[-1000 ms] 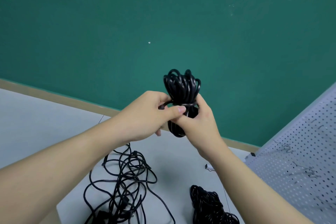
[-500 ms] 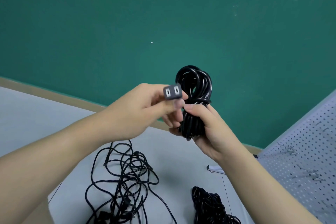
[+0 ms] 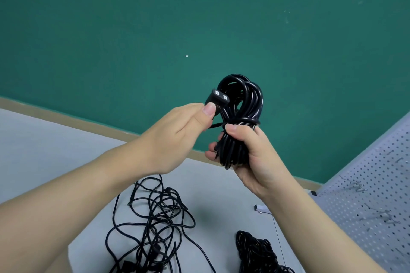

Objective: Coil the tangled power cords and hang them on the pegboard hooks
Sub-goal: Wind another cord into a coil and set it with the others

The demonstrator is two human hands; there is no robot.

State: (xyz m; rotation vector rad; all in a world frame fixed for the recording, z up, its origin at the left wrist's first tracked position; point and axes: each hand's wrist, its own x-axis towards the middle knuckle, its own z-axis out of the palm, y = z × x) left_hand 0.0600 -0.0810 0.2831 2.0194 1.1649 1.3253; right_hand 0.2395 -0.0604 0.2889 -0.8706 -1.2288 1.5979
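- Above the worktop's far edge, head view: I hold a coiled power cord point(image 3: 240, 117) up in front of the green wall point(image 3: 155, 29), my right hand point(image 3: 255, 155) wrapped round the lower half of the bundle, thumb pressed across its waist.
- My left hand point(image 3: 177, 133) pinches the cord's plug point(image 3: 216, 101) between thumb and curled fingers, the two-slot face turned toward the camera, just beside the top loops.
- A turn of cord runs crosswise round the bundle's middle, right above my right thumb; I judge the step in hand to be binding off this coil with its free end.
- Next, I reckon, the plug end wants tucking through or under that crosswise turn so the loops stay put, and only then the carry to the pegboard point(image 3: 372, 195) standing at the worktop's right edge, where thin metal hooks point(image 3: 355, 184) stick out.
- The cord looks black, glossy and round, its loops stacked fairly evenly at the top, looser at the bottom where the ends poke below my fingers.
- On the worktop point(image 3: 33, 150) beneath, a tangled cord point(image 3: 153, 224) sprawls near the near edge, and a second dark bundle point(image 3: 257, 252) lies beside it toward the pegboard; both look yet to be hung.
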